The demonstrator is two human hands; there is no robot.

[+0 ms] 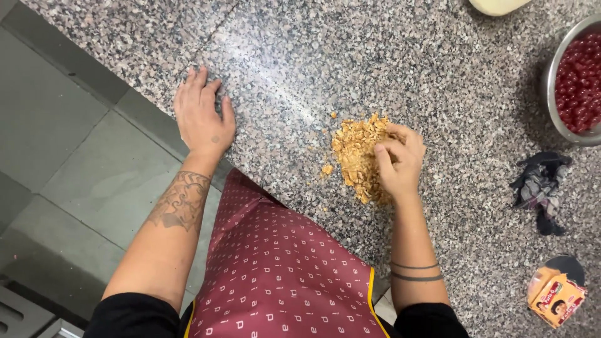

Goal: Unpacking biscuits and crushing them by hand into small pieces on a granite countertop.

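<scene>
crumb pile point(357, 156), cherry bowl point(554, 75), crumpled cloth point(539, 185)

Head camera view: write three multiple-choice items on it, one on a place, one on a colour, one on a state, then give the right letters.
1. Where is the steel bowl of red berries?
A. far right of the counter
B. on the floor
C. under the left hand

2. What colour is the apron?
A. green
B. maroon
C. white

3. How is the left hand?
A. clenched in a fist
B. holding a cloth
C. flat on the counter

Answers: 1 A, the bowl sits at the right edge. 2 B, maroon with small light marks. 3 C, palm down, fingers spread, while the right hand rests on the crumb pile.
</scene>
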